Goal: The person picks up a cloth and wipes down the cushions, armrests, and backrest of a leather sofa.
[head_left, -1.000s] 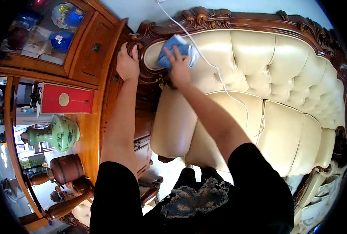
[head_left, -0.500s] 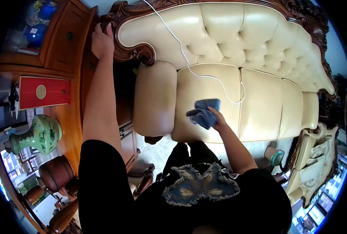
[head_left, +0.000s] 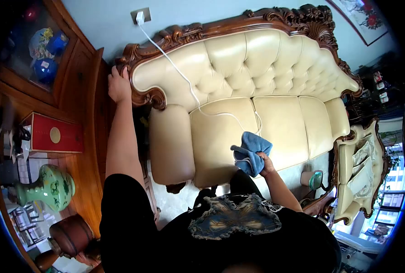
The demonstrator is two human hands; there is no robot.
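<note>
My left hand (head_left: 120, 86) reaches far forward, its fingers curled over the carved wooden frame (head_left: 132, 51) at the sofa's left end. In my right hand (head_left: 265, 164) is a bunched blue cloth (head_left: 252, 148), gripped at its lower right side in front of the seat. The sofa (head_left: 218, 132) has cream leather seat cushions and a buttoned back. A white charging cable (head_left: 183, 75) runs from a plug at the wall socket (head_left: 141, 17) down over the backrest to the seat, where the cloth overlaps its end in this view.
On the left, a wooden cabinet (head_left: 86, 120) bears a red box (head_left: 56, 133), a green vase (head_left: 52, 188) and a brown jar (head_left: 71, 235). A second cream sofa (head_left: 348, 182) with cushions stands at the right. Near it is a small bin-like container (head_left: 308, 178) on the floor.
My view has tilted up, showing the socket and wall. The cloth in my right hand has spread and moved slightly right and nearer to me. My left hand still grips the frame.
</note>
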